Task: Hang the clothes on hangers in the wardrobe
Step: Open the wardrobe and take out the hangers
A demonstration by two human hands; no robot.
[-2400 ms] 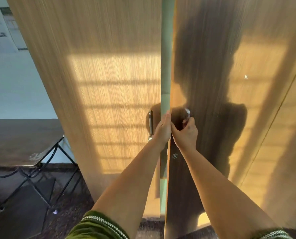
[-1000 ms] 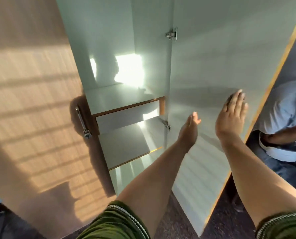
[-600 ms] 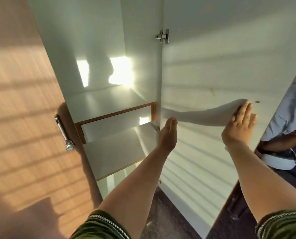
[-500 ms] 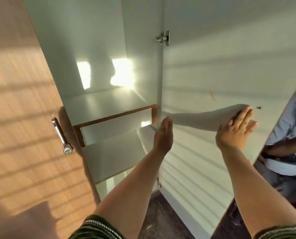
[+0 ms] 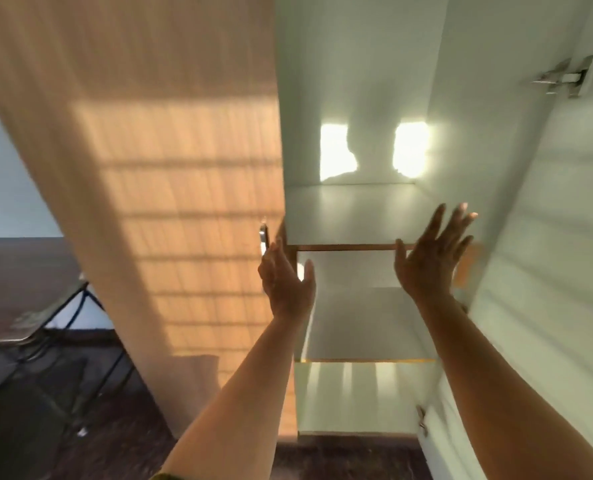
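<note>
Head view: my left hand is raised in front of the wardrobe, fingers straight and loosely spread, holding nothing; its fingertips lie close to the metal handle on the edge of the left door, but blur prevents me from telling whether they touch it. My right hand is also raised, fingers spread wide, grip empty, in front of the open compartment and near the inner face of the right door; contact with it cannot be confirmed. The right door stands swung open, with a metal hinge visible near the top. Inside the wardrobe I note a pale upper shelf with a wood-coloured front edge and a lower shelf beneath it. No clothes or hangers appear in this view. Sunlight with barred shadows falls across the left door and the back panel. A dark table on black metal legs stands to the left on the dark floor.
</note>
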